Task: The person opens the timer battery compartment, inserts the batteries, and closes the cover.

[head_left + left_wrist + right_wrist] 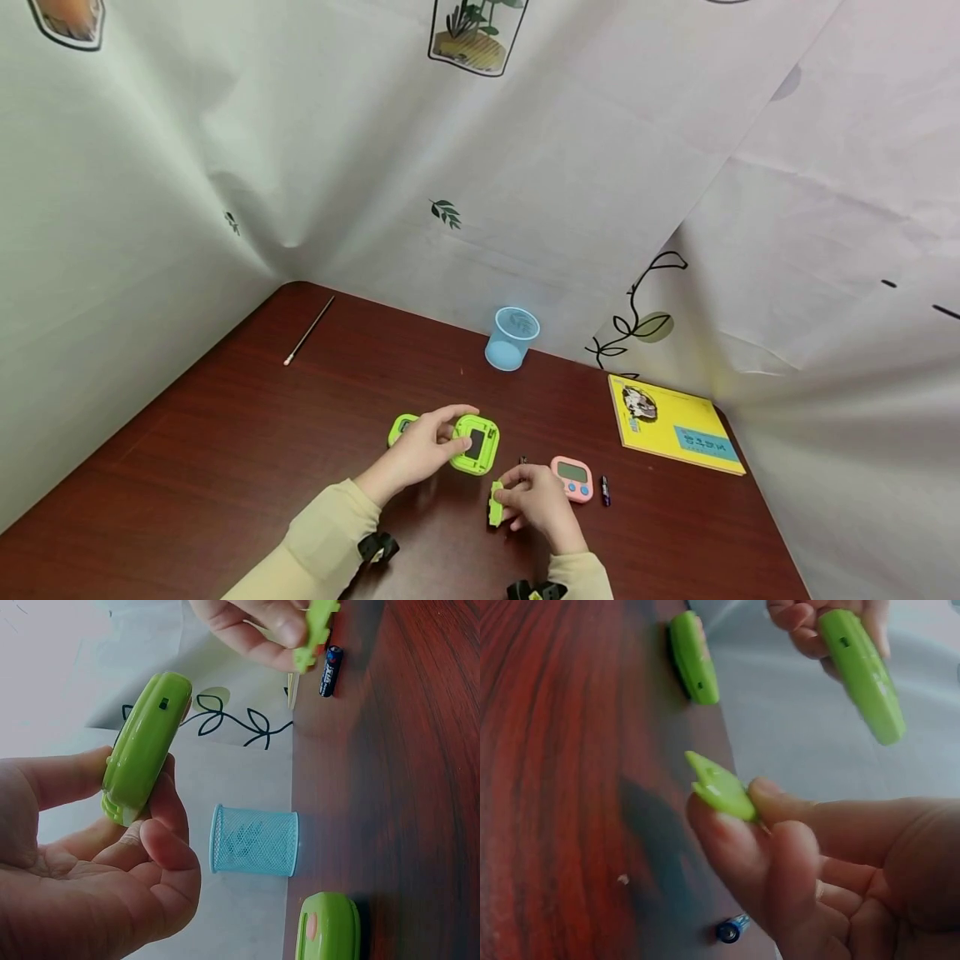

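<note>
Two hands work close above the dark table [225, 467]: the right hand [536, 500], nearest, pinches a small green battery cover [496, 503] between thumb and fingertips, edge up, seemingly so it can be lined up. The left hand [420, 450] curls its fingers round the green timer [476, 443], tilted off the table with its back turned upward, likely to expose the battery bay. Beyond lie a loose battery [605, 492], a pink timer [573, 479], another green timer [400, 428], a yellow book [675, 425] and a blue mesh cup [512, 337].
</note>
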The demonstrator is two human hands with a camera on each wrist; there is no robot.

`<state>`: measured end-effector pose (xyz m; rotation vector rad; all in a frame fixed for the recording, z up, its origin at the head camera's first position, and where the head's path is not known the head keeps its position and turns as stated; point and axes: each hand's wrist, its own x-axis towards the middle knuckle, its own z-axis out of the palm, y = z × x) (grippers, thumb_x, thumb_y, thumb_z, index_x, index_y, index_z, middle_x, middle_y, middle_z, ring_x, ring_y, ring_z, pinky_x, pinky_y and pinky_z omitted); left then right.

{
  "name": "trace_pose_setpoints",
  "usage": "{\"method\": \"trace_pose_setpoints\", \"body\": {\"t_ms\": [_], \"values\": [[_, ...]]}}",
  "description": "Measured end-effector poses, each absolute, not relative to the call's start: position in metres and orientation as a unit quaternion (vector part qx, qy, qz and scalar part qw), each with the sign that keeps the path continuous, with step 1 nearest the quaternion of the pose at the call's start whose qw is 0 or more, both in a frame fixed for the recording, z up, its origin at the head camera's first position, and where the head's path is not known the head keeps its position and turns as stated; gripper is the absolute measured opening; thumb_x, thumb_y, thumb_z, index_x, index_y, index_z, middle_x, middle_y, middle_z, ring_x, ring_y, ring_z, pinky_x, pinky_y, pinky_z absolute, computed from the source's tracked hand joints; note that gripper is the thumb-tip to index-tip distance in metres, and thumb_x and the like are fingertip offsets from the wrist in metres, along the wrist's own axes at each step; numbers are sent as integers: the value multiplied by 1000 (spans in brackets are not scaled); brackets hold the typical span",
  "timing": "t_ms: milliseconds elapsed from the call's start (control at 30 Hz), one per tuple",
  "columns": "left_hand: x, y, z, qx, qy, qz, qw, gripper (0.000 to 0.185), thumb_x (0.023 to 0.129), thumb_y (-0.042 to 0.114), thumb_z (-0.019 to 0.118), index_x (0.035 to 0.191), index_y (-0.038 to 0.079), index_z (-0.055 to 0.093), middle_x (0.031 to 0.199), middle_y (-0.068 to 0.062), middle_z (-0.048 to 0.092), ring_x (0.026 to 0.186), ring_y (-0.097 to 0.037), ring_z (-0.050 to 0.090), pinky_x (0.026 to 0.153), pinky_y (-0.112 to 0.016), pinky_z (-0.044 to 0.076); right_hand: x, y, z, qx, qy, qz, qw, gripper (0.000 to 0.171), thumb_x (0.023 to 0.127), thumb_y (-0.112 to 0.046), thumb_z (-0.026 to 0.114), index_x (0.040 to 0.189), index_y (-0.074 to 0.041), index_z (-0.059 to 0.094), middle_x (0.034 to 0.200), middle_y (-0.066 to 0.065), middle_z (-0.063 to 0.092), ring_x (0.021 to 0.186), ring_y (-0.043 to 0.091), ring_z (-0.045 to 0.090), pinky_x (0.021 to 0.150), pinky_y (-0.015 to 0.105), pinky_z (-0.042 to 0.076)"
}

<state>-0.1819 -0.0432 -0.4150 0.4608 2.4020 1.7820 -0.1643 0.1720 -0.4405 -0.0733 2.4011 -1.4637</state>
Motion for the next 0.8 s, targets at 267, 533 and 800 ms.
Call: {"method": "trace_pose_setpoints", "body": {"t_ms": [267,533,800], "values": [[-182,-43,-415,148,793,588,63,40,91,8,62,130,10,55,67,0,52,58,-13,42,52,-25,37,-165,171,-446,-25,861,-479,169,17,78,1,71,93,4,64,59,4,62,46,9,58,46,31,51],[-182,-40,-414,153,794,585,64,39,91,10,63,129,11,56,59,3,38,53,-12,35,51,-23,32,-164,172,-446,-51,898,-410,149,13,76,-5,74,84,-3,64,56,-1,54,47,11,52,40,26,42],[-184,-40,-417,155,792,586,66,39,91,9,63,130,8,56,62,1,45,55,-13,39,51,-24,35,-163,172,-447,-43,881,-447,152,14,75,2,72,85,2,62,59,1,55,47,10,54,43,30,50]]}}
